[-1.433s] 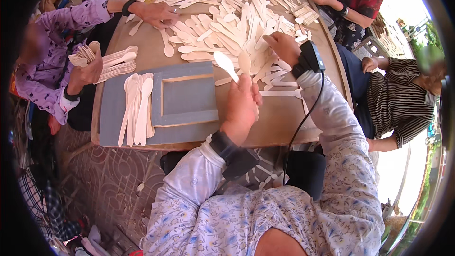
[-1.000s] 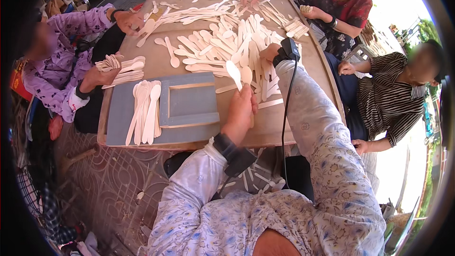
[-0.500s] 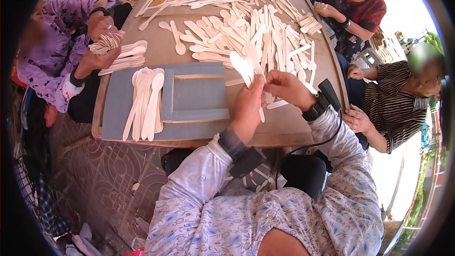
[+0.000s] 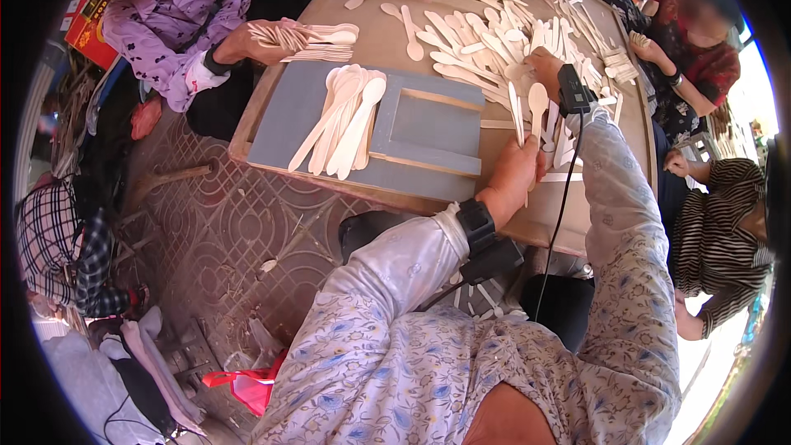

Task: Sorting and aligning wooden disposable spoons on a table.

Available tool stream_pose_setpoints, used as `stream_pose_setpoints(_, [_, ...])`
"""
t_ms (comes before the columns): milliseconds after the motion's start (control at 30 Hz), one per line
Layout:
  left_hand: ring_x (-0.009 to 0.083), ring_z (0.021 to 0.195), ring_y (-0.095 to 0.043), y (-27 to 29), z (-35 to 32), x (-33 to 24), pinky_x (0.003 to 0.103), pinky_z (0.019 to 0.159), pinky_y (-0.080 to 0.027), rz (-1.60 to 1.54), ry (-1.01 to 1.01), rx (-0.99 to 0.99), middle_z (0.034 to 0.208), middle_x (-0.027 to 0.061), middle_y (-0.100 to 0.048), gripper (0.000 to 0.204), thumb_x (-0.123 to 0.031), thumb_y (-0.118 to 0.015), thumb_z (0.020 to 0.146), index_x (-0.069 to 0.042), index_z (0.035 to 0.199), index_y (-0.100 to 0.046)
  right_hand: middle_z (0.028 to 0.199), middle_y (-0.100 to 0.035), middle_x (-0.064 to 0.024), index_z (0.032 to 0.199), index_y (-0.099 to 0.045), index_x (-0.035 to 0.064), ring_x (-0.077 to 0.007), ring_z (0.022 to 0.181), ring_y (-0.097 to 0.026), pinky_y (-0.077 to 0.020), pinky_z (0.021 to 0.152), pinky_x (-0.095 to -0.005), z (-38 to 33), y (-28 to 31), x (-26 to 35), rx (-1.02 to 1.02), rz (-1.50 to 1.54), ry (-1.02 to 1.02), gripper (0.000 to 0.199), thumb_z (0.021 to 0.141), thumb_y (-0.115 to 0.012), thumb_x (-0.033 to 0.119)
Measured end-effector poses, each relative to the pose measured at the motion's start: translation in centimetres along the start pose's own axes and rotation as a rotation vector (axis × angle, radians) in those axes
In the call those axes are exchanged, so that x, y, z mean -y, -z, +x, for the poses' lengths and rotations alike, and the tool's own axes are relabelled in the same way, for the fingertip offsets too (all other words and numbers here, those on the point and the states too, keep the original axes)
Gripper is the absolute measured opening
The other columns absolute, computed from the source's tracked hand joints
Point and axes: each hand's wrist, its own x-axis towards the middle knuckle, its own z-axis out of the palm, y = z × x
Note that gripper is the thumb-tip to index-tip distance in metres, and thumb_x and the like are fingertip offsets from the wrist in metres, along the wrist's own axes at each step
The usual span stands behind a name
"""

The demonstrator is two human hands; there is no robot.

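- Our left hand (image 4: 515, 171) is clamped around a few pale wooden spoons (image 4: 538, 100), their rounded bowls pointing away from us.
- Our right hand (image 4: 545, 71), apart from the left, is at the loose spoon pile (image 4: 470, 49); we cannot tell whether its fingers grip anything.
- Beside them we see a flat grey board (image 4: 280, 119) with a raised rectangular frame (image 4: 428, 162); a spoon bundle (image 4: 342, 119) lies next to the frame.
- Beneath, we have a smooth tan worktop (image 4: 379, 41).
- Far left, a red-and-yellow package (image 4: 91, 31) carries printing.

On my feed, the spoon stack (image 4: 346, 124) sits on the board (image 4: 276, 128), left of the frame (image 4: 424, 154); behind, rightward, the spoon pile (image 4: 474, 58) covers the table (image 4: 383, 51).
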Motion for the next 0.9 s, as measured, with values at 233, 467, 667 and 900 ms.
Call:
stream_pose_setpoints(233, [0.0089,0.048,-0.038,2.3,0.2,0.2,0.025,0.045,-0.034,-0.043,-0.041,-0.049,0.059,-0.0018,-0.043,0.018,-0.026,-0.05,0.087,-0.008,0.081,-0.05,0.081,-0.055,-0.0149,0.087,-0.058,0.0025,-0.0304,0.075,-0.056,-0.0449,0.067,-0.0356,-1.4,4.8,6.2,-0.198,0.037,-0.161,0.016,0.082,-0.053,0.017])
stream_pose_setpoints(467, [0.0043,0.054,-0.038,0.2,-0.5,-2.2,0.02,0.047,-0.032,-0.02,-0.019,-0.039,0.07,-0.0031,-0.048,0.014,-0.024,-0.053,0.086,-0.01,0.087,-0.052,0.064,-0.052,0.0046,0.078,-0.057,0.0062,-0.002,0.049,-0.041,-0.0306,0.041,-0.0169,-8.6,7.0,12.0,0.162,1.317,-0.691,0.013,0.083,-0.059,0.018])
stream_pose_setpoints(667, [0.0051,0.055,-0.04,0.7,0.0,-0.5,0.021,0.05,-0.033,0.084,0.022,0.003,0.067,-0.0027,-0.049,0.014,-0.023,-0.054,0.085,-0.01,0.08,-0.053,0.092,-0.06,-0.0093,0.092,-0.059,0.0024,-0.023,0.077,-0.058,-0.0455,0.069,-0.0291,-5.4,3.5,3.6,-0.241,0.271,-0.152,0.014,0.08,-0.053,0.007])
stream_pose_setpoints(900, [0.0071,0.057,-0.041,0.8,-0.7,0.0,0.022,0.055,-0.034,0.165,-0.066,-0.036,0.063,-0.0027,-0.047,0.021,-0.027,-0.054,0.085,-0.009,0.074,-0.052,0.1,-0.055,-0.0083,0.094,-0.057,0.0054,-0.0272,0.092,-0.055,-0.0447,0.078,-0.0332,-1.9,3.5,2.0,0.145,-0.063,0.107,0.024,0.072,-0.051,-0.001])
